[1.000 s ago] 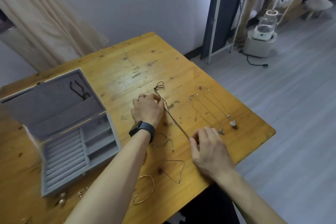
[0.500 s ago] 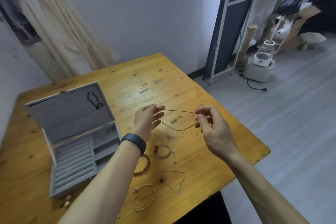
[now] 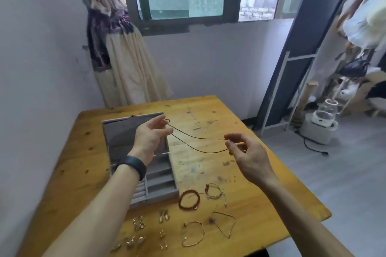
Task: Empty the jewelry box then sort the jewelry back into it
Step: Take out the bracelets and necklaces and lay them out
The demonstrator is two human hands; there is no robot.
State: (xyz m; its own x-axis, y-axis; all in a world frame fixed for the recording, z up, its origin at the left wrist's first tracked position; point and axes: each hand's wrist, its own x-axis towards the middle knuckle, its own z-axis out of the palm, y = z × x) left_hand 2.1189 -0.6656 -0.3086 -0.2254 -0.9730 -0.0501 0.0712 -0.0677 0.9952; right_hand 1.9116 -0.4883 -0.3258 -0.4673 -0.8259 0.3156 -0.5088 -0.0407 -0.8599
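Since a second ago we have lifted the thin dark cord necklace (image 3: 200,139) off the yellow wooden table (image 3: 208,115), and our view has tipped up toward the window. At left, the grey felt-lined jewelry box (image 3: 119,133) lies open, and the compartments we can see look bare. Our left hand (image 3: 150,137), raised over its lid, pinches the necklace's looped end. The cord sags in two strands across to our right hand (image 3: 244,152), which pinches the other end. We judge it is stretched to stay untangled. Small gold earrings (image 3: 140,223) and a red beaded bracelet (image 3: 189,199) wait nearer us.
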